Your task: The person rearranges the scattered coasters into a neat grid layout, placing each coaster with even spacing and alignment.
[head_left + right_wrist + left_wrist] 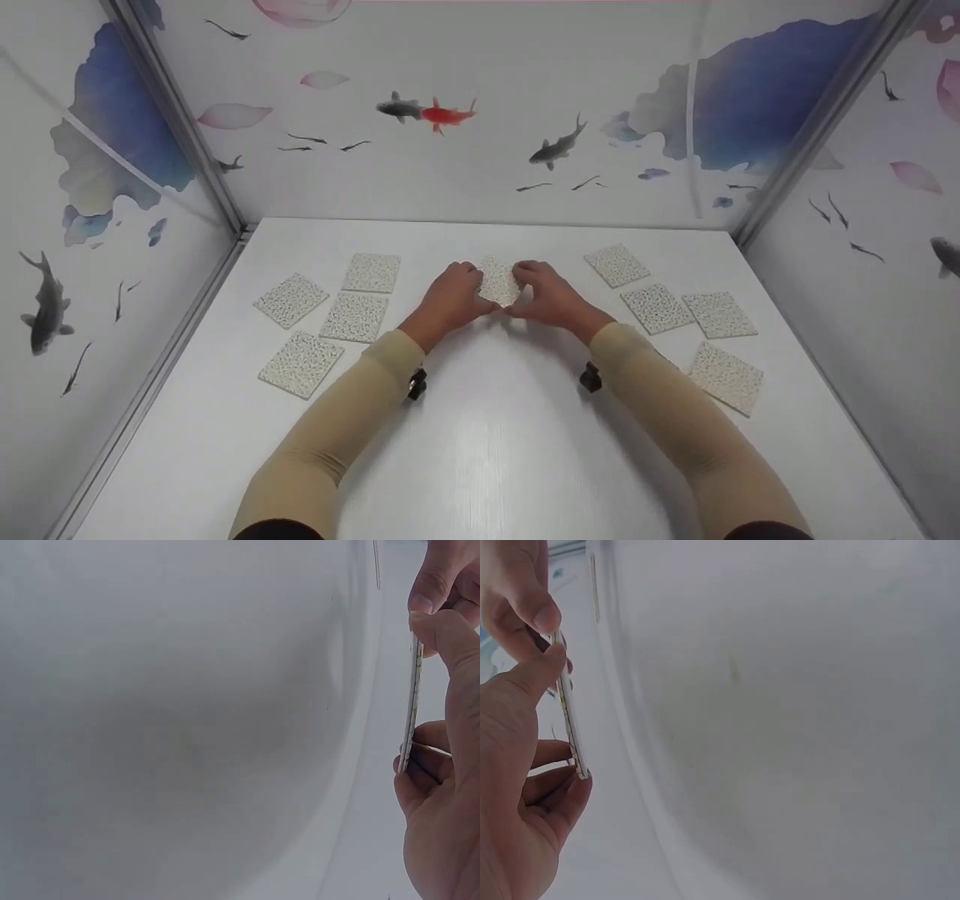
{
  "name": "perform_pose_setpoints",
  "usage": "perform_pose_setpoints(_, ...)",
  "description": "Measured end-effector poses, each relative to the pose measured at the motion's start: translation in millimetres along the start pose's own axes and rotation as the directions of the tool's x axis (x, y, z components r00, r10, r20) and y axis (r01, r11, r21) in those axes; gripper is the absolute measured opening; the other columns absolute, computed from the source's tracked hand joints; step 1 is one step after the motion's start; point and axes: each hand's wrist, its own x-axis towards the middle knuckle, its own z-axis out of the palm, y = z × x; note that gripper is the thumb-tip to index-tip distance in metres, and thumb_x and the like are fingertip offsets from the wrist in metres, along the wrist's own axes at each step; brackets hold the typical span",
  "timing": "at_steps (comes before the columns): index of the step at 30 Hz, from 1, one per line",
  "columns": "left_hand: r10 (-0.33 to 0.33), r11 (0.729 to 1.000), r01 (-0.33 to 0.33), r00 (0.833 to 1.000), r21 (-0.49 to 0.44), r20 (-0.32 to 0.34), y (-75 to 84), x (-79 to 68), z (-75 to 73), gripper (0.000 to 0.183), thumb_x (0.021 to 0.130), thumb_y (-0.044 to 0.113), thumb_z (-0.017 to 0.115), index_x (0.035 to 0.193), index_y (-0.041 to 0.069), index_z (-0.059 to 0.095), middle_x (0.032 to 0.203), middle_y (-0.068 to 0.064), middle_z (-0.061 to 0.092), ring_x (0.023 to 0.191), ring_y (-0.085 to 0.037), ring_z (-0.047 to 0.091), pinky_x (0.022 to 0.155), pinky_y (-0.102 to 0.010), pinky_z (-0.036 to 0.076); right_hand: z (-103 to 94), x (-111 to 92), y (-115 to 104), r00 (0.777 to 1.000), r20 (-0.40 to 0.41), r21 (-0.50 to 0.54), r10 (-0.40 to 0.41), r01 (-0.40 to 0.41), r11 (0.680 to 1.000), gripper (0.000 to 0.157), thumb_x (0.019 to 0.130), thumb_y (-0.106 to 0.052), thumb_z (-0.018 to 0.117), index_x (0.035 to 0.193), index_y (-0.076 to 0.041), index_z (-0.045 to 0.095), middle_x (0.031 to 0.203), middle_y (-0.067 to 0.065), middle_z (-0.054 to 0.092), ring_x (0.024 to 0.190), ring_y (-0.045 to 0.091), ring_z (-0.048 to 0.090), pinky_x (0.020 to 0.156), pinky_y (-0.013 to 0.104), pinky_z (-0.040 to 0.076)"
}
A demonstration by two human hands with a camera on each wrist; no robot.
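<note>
A thin square speckled tile (498,280), cream with dark flecks, is between both hands at the middle of the far part of the table. My left hand (452,298) grips its left edge, thumb at the near corner and fingertips at the far one. On the opposite edge my right hand (553,296) pinches it in the same way. The two thumbs nearly meet along the near edge. Seen edge-on in the left wrist view, the tile (568,709) is a thin slab with a pale underside. In the right wrist view the tile (412,697) shows the same thin profile.
Several like tiles lie flat on the white table (480,450): a group on the left, including one tile (354,316), and another on the right, including one tile (656,308). Printed panels, such as the back wall (480,180), enclose three sides.
</note>
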Motion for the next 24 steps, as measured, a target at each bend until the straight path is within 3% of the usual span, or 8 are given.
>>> perform_pose_setpoints(7,-0.019,0.999,0.02,1.0,0.042,-0.022,-2.4,-24.2,-3.4,0.053,0.1,0.05,0.082,0.119,0.001,0.075,0.137,-0.017,0.068,0.125,-0.032,0.064,0.107,-0.042,0.057,3.6,-0.6,-10.0,0.997,0.068,0.027,-0.025,0.023,0.999,0.092,0.095,-0.04,0.088,0.167,-0.001,0.046,0.171,0.019,0.041,0.161,0.038,0.035,0.131,0.053,0.034)
perform_pose_setpoints(16,-0.073,0.997,0.074,0.996,0.028,-0.045,-9.2,-38.9,-5.5,0.061,0.1,0.048,0.082,0.132,-0.003,0.072,0.138,-0.019,0.068,0.125,-0.033,0.064,0.109,-0.043,0.056,8.8,7.8,-20.3,0.994,0.087,0.037,-0.066,0.063,0.997,0.093,0.094,-0.039,0.088,0.168,-0.004,0.045,0.172,0.017,0.04,0.161,0.036,0.036,0.131,0.05,0.034)
perform_pose_setpoints(24,-0.13,0.991,0.131,0.988,0.011,-0.083,-14.7,-49.7,-7.3,0.064,0.1,0.048,0.083,0.134,-0.004,0.071,0.139,-0.02,0.068,0.126,-0.033,0.064,0.109,-0.043,0.057,12.0,21.1,-27.9,0.989,0.127,0.028,-0.077,0.074,0.997,0.093,0.093,-0.038,0.087,0.169,-0.006,0.044,0.174,0.014,0.038,0.162,0.034,0.034,0.131,0.049,0.034)
